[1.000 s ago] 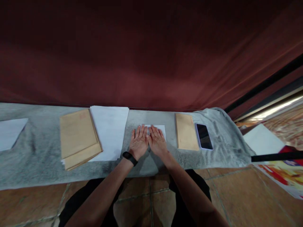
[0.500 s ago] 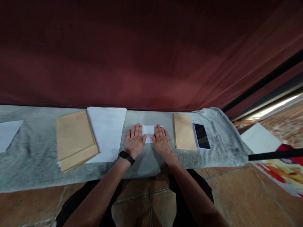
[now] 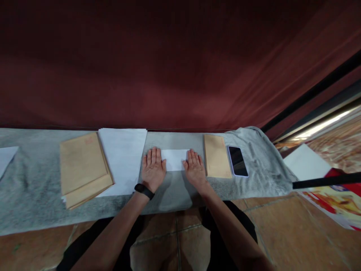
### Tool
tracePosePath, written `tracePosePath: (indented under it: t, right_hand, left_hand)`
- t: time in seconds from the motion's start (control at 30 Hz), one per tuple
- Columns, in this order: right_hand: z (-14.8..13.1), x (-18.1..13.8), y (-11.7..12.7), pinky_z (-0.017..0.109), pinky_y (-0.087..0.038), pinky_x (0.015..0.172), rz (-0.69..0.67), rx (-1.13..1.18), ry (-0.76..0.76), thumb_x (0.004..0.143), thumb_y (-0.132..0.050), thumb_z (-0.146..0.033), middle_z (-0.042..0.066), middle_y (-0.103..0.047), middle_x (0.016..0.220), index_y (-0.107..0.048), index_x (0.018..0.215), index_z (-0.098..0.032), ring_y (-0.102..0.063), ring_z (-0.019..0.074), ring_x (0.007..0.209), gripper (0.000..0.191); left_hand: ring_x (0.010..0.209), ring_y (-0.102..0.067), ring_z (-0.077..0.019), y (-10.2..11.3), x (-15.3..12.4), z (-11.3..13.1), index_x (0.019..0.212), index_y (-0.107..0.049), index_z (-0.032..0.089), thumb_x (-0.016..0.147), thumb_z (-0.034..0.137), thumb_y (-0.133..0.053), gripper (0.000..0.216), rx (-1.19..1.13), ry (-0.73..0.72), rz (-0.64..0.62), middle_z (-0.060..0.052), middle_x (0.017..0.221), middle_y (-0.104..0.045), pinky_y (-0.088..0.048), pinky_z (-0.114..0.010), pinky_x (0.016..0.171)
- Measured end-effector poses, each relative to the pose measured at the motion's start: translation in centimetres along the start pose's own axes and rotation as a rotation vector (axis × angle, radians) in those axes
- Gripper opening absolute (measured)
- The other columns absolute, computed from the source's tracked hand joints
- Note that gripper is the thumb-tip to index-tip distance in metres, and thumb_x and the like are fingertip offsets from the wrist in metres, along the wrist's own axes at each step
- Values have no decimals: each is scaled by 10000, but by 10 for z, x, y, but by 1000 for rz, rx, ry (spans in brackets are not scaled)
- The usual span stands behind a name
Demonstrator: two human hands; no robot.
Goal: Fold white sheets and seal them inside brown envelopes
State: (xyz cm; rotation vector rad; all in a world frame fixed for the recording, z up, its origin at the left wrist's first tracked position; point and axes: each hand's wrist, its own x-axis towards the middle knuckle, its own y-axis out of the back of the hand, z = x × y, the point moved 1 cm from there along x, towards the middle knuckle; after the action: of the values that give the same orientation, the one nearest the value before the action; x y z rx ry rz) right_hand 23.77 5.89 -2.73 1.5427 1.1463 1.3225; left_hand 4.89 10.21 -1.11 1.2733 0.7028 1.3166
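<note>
A white strip of paper [image 3: 175, 160] lies flat in the middle of a gray cloth [image 3: 177, 194], between the person's two hands. The left hand [image 3: 153, 171] lies flat, palm down, at the left end of the strip, and the right hand [image 3: 195, 170] does the same at the right end. On both hands the fingers are straight and close together, with the thumb out to the side, over the paper, and they grip nothing. A black band [image 3: 144, 191] is on the left wrist. To the left is a stack of white paper [image 3: 124, 158], with big brown envelopes [image 3: 83, 163] partly on top. To the right, some small brown envelopes [image 3: 217, 156] lie near the right hand, and a phone [image 3: 238, 161] sits just beside them.
</note>
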Motion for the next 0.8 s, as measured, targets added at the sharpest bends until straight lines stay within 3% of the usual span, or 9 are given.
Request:
tracePosePath:
  t: [0.1,0.23,0.4,0.67,0.8]
  right_hand:
    - [2,-2,0,489,-298,1210,9,16,1,1092,-299,-353,193,-395,1601,-359,1566,-61,-386,289,1482,560]
    - [3,-3,1,476,-290,1214,16,23,1,1091,-306,-338,184,-398,1603,-358,1567,-66,-376,282,1488,551]
    - [3,-3,2,476,-296,1211,5,15,-1,1088,-323,-342,190,-399,1601,-372,1556,-47,-377,290,1484,555]
    - [1,-4,6,525,-295,1214,32,46,-63,1077,-318,-293,209,-375,1609,-342,1568,-41,-361,300,1495,553]
    - [-15,-8,16,483,-288,1241,-48,133,113,1075,-308,-296,148,-321,1649,-310,1590,-92,-299,248,1530,555]
  left_hand:
    - [1540,-276,-310,4,-14,11,1563,-333,38,1040,379,-280,627,-70,-155,3,-193,1642,-317,-263,-521,1247]
    - [1531,-307,-268,4,-40,28,1562,-349,74,1043,379,-303,604,-105,-379,-100,-167,1621,-381,-305,-475,1243]
    - [1529,-303,-301,3,-56,31,1548,-357,33,1020,504,-362,708,-52,-323,-124,-214,1619,-359,-291,-488,1247]
    - [1544,-250,-337,9,-61,24,1551,-313,-21,999,547,-378,795,-21,-215,-89,-263,1618,-324,-277,-524,1242]
    - [1543,-252,-334,8,-62,23,1546,-333,-13,1003,439,-376,707,-18,-198,-109,-250,1623,-324,-280,-523,1240]
